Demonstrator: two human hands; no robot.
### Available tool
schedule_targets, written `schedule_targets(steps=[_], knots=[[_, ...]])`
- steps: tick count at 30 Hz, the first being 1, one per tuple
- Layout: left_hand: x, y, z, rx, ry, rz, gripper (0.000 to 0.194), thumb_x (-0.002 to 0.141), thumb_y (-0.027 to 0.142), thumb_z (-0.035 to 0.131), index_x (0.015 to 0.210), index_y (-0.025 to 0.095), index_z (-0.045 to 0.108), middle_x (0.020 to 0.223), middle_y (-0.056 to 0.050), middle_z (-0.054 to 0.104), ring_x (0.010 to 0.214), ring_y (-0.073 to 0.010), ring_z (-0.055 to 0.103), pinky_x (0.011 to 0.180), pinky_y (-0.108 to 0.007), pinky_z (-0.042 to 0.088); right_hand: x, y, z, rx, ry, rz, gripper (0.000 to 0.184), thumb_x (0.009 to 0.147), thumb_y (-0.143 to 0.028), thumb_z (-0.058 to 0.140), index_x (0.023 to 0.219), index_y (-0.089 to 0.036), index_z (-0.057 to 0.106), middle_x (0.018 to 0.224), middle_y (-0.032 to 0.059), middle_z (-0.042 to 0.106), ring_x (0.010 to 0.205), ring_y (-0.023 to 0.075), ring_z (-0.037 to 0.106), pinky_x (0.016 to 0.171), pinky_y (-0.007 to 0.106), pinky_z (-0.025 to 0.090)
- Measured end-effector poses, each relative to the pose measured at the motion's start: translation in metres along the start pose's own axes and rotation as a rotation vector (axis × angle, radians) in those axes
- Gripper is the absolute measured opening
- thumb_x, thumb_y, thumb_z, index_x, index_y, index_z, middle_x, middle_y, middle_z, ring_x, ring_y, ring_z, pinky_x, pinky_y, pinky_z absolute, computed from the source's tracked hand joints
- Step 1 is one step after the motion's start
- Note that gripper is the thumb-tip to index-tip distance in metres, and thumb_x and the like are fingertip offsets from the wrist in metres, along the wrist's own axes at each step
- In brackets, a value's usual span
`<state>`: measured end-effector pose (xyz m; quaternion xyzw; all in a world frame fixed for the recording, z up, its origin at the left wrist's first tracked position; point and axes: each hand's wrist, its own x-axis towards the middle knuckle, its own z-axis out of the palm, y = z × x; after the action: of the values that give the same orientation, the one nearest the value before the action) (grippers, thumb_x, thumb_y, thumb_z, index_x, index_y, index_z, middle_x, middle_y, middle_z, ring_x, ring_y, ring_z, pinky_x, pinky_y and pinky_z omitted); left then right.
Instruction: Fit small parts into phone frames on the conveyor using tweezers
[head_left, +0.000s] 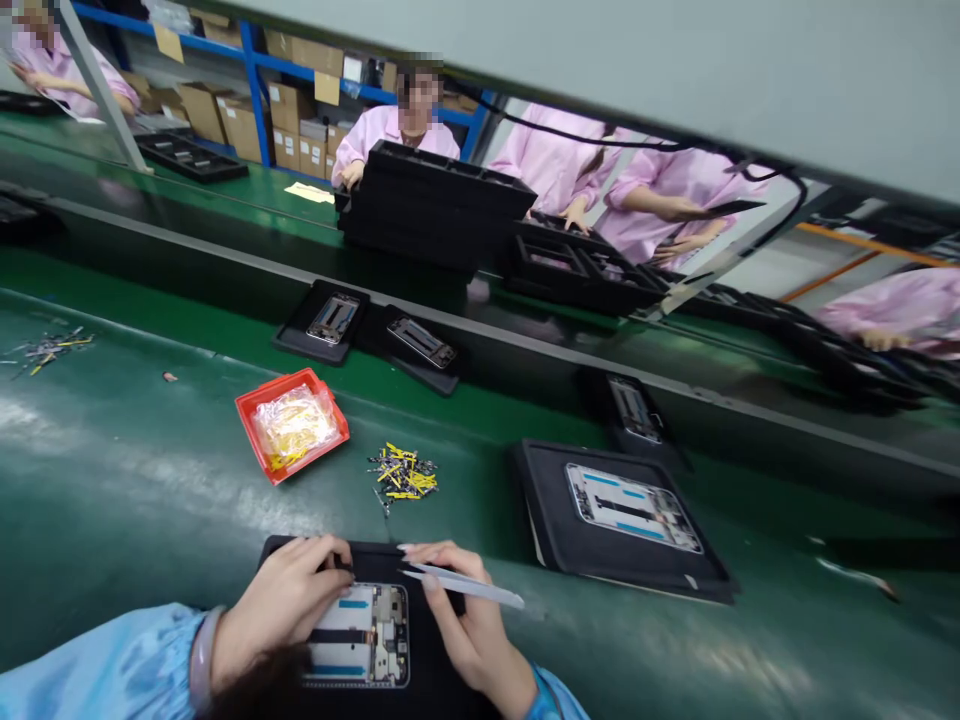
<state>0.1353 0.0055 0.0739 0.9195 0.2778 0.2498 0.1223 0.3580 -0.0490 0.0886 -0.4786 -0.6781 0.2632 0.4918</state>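
A phone frame [367,635] lies in a black tray [420,660] at the near edge of the green bench. My left hand [281,605] rests on the tray's upper left corner, fingers curled down onto the frame's top edge. My right hand [469,620] holds white tweezers [465,585] in a pinch, lying across the tray's upper right corner. A small heap of yellow and black parts [401,472] sits just beyond the tray.
A red tray [259,440] with a bag of yellow parts stands left of the heap. Another black tray with a phone frame [622,510] lies to the right. More trays ride the conveyor [525,360]. People in pink coats work across it beside stacked trays [431,205].
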Motion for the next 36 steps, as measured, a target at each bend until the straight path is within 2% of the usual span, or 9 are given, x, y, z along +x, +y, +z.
schedule_targets(steps=[5, 10, 15, 18, 22, 25, 29, 34, 36], knots=[[-0.009, 0.009, 0.007, 0.097, -0.031, 0.004, 0.035, 0.078, -0.001, 0.031, 0.088, 0.017, 0.058, 0.087, -0.005, 0.063, 0.068, -0.0141, 0.061, 0.062, -0.021, 0.049, -0.007, -0.006, -0.023, -0.282, 0.113, 0.021, 0.016, 0.098, -0.022, 0.036, 0.1, -0.025, 0.052, 0.087, 0.0052, 0.06, 0.087, 0.0192, 0.065, 0.075, 0.029, 0.054], [-0.011, 0.012, 0.003, 0.084, -0.016, 0.011, 0.042, 0.071, -0.005, 0.03, 0.098, 0.017, 0.055, 0.098, -0.007, 0.063, 0.081, -0.0149, 0.063, 0.075, -0.021, 0.052, -0.035, -0.002, -0.04, -0.527, 0.033, 0.217, 0.021, 0.095, -0.02, 0.032, 0.102, -0.025, 0.052, 0.086, 0.0046, 0.061, 0.077, 0.0185, 0.067, 0.064, 0.025, 0.053], [-0.01, 0.012, 0.005, 0.074, -0.002, -0.015, 0.045, 0.065, -0.005, 0.03, 0.096, 0.018, 0.055, 0.105, -0.009, 0.063, 0.089, -0.0157, 0.065, 0.076, -0.022, 0.054, -0.056, 0.012, -0.033, -0.633, -0.11, 0.503, 0.016, 0.091, -0.038, 0.042, 0.089, -0.026, 0.052, 0.081, 0.0018, 0.062, 0.064, 0.0194, 0.067, 0.052, 0.026, 0.049], [-0.009, 0.011, 0.009, 0.075, 0.047, 0.001, 0.044, 0.065, -0.005, 0.03, 0.093, 0.018, 0.055, 0.102, -0.009, 0.064, 0.084, -0.0158, 0.066, 0.074, -0.022, 0.055, -0.055, 0.016, -0.02, -0.606, -0.087, 0.635, 0.025, 0.083, -0.05, 0.048, 0.078, -0.026, 0.049, 0.078, 0.0013, 0.06, 0.066, 0.0211, 0.066, 0.054, 0.027, 0.047], [-0.01, 0.01, 0.014, 0.056, 0.121, -0.005, 0.036, 0.074, -0.002, 0.033, 0.093, 0.02, 0.055, 0.103, -0.008, 0.063, 0.083, -0.0155, 0.067, 0.072, -0.021, 0.055, -0.051, 0.018, -0.013, -0.408, 0.026, 0.765, 0.036, 0.072, -0.059, 0.053, 0.071, -0.025, 0.043, 0.071, 0.0, 0.056, 0.068, 0.0217, 0.061, 0.063, 0.029, 0.046], [-0.012, 0.009, 0.018, 0.002, 0.186, -0.018, 0.03, 0.083, 0.004, 0.032, 0.093, 0.021, 0.054, 0.099, -0.007, 0.063, 0.082, -0.0154, 0.066, 0.072, -0.021, 0.055, -0.052, 0.018, -0.014, -0.025, 0.023, 0.88, 0.05, 0.064, -0.07, 0.059, 0.071, -0.024, 0.04, 0.067, -0.0027, 0.053, 0.068, 0.0198, 0.057, 0.067, 0.029, 0.046], [-0.013, 0.009, 0.018, -0.014, 0.232, -0.041, 0.026, 0.09, 0.01, 0.031, 0.091, 0.021, 0.054, 0.099, -0.007, 0.062, 0.074, -0.0142, 0.066, 0.067, -0.02, 0.055, -0.052, 0.01, -0.011, 0.482, 0.088, 1.014, 0.064, 0.053, -0.074, 0.07, 0.078, -0.025, 0.037, 0.068, -0.006, 0.054, 0.062, 0.0151, 0.055, 0.06, 0.025, 0.047], [-0.006, 0.013, 0.003, -0.042, 0.129, -0.008, 0.024, 0.087, 0.006, 0.035, 0.092, 0.021, 0.053, 0.097, -0.006, 0.062, 0.075, -0.0141, 0.066, 0.067, -0.02, 0.054, -0.05, -0.007, -0.01, 0.628, 0.149, 0.999, 0.063, 0.054, -0.066, 0.077, 0.08, -0.025, 0.038, 0.07, -0.0071, 0.057, 0.064, 0.0139, 0.06, 0.062, 0.023, 0.048], [-0.001, 0.016, -0.002, -0.04, 0.136, 0.004, 0.026, 0.084, 0.004, 0.034, 0.091, 0.021, 0.052, 0.098, -0.006, 0.061, 0.074, -0.0141, 0.066, 0.066, -0.02, 0.054, -0.05, -0.012, -0.012, 0.635, 0.164, 0.995, 0.062, 0.055, -0.065, 0.078, 0.081, -0.024, 0.04, 0.07, -0.0066, 0.059, 0.065, 0.014, 0.061, 0.064, 0.023, 0.048]])
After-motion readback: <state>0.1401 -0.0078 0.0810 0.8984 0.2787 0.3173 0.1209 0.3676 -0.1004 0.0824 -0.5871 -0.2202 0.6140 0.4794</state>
